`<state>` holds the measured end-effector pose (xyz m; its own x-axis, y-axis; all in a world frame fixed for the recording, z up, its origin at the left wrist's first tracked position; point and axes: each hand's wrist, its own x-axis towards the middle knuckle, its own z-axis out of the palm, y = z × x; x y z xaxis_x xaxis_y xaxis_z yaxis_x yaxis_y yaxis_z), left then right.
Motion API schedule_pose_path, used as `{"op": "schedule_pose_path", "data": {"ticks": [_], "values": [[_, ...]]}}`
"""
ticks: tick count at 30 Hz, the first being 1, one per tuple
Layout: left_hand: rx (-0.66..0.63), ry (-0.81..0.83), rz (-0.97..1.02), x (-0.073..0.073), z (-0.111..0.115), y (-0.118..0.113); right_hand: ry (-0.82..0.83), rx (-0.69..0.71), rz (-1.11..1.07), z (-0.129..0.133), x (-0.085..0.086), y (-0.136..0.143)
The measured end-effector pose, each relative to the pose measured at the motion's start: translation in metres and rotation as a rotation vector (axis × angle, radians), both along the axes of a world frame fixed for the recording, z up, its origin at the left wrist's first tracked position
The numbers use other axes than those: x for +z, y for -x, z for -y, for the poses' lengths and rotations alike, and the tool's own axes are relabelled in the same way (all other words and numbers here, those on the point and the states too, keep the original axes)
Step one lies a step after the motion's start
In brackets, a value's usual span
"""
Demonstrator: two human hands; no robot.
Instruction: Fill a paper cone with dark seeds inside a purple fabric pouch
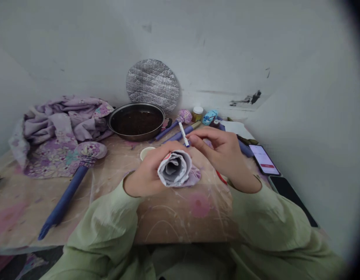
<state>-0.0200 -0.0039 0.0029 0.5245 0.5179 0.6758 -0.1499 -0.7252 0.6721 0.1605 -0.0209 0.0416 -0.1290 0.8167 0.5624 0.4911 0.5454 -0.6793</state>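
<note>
My left hand (152,169) is wrapped round a rolled white paper tube (180,175), its open end facing me. A bit of gathered lilac cloth (194,175) shows at the tube's right side. Above and to the right, my right hand (219,151) has thumb and forefinger pinched together; anything between them is too small to make out. Right by those fingertips is a white marker pen (184,133) with a dark blue end; I cannot tell whether they touch it. Behind my left hand, a small pale cup (146,152) is partly hidden.
A dark pan (136,136) stands before a silvery round mat (152,83). Floral cloth (51,155) and a blue-handled cloth-headed dabber (69,190) lie left. Further back are another dabber (184,116), a jar (197,113) and a blue-patterned bundle (210,116). Two phones (266,161) lie right.
</note>
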Motion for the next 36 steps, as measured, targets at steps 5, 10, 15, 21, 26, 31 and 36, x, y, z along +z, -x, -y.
{"op": "schedule_pose_path", "data": {"ticks": [5,10,15,21,26,31,36], "values": [[-0.083,0.526,0.325,0.017,-0.004,0.001,0.017,-0.001,-0.054,0.002,-0.005,0.003],[-0.185,1.166,0.677,0.026,-0.02,0.005,0.08,0.039,-0.094,0.01,-0.024,0.005],[-0.223,1.448,0.853,0.027,-0.025,0.0,0.083,0.103,-0.145,0.016,-0.036,0.016],[-0.067,1.421,0.869,0.021,-0.025,-0.009,0.023,0.065,-0.228,0.014,-0.041,0.028],[0.008,1.148,0.711,0.01,-0.021,-0.017,0.004,-0.011,-0.276,0.009,-0.05,0.026],[0.251,0.434,0.543,-0.004,-0.017,-0.017,0.096,-0.031,-0.465,0.001,-0.061,0.011],[0.494,-0.128,0.254,-0.004,-0.014,-0.01,0.144,0.082,-0.596,-0.011,-0.07,-0.004]]}}
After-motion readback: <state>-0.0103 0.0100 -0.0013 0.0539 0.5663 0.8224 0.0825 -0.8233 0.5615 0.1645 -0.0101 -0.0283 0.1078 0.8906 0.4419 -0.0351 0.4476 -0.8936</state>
